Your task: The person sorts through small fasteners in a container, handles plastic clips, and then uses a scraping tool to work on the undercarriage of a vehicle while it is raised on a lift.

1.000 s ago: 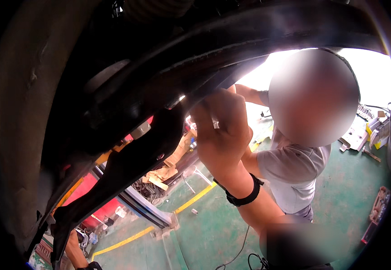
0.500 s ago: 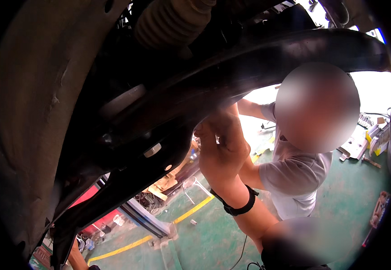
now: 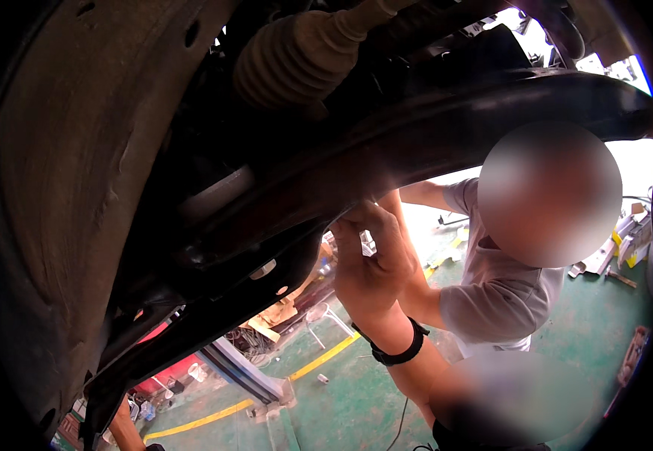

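Observation:
My right hand (image 3: 375,259), with a black band round the wrist, reaches up to the lower edge of a black metal suspension arm (image 3: 266,267). Its fingers are bent and pressed together at that edge; whatever they hold is too small or hidden to make out. At the lower left, my left forearm (image 3: 125,427) rises behind the black metal, which hides the hand. Above runs a long dark curved beam (image 3: 431,124). A ribbed rubber boot (image 3: 296,60) sits at the top, and a brown wheel-arch liner (image 3: 63,180) fills the left side.
A co-worker in a grey shirt (image 3: 495,301) stands close on the right, arms raised under the beam. Below are a green floor (image 3: 341,406) with a yellow line (image 3: 326,357), a lift post (image 3: 240,372), a white stool (image 3: 330,323) and loose parts (image 3: 631,237).
The vehicle's underside and the co-worker sit slightly lower and further right in the picture. My right hand stays at the metal edge, its fingers a little more visible.

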Motion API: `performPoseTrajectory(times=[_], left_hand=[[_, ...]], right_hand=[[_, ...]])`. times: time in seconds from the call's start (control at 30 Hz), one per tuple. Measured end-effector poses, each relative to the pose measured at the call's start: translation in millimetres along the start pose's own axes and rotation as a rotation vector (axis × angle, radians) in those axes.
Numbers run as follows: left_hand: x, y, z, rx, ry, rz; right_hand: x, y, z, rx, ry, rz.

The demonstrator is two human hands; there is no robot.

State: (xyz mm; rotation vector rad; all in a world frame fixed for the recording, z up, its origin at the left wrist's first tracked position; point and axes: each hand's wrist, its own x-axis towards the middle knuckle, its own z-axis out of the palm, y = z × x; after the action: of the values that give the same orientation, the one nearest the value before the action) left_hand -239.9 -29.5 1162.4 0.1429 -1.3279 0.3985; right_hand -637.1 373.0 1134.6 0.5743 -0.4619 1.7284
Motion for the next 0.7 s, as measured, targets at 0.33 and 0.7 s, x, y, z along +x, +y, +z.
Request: performPoseTrajectory(times=[0.33, 0.7], left_hand=[[4, 19, -6, -1.306, 0.227, -1.468], [-8, 0, -13, -1.713, -0.244, -1.118]], right_hand=[[-4, -5, 7, 0.051, 0.076, 0.043], [-13, -24, 3, -0.006, -0.033, 0.106]])
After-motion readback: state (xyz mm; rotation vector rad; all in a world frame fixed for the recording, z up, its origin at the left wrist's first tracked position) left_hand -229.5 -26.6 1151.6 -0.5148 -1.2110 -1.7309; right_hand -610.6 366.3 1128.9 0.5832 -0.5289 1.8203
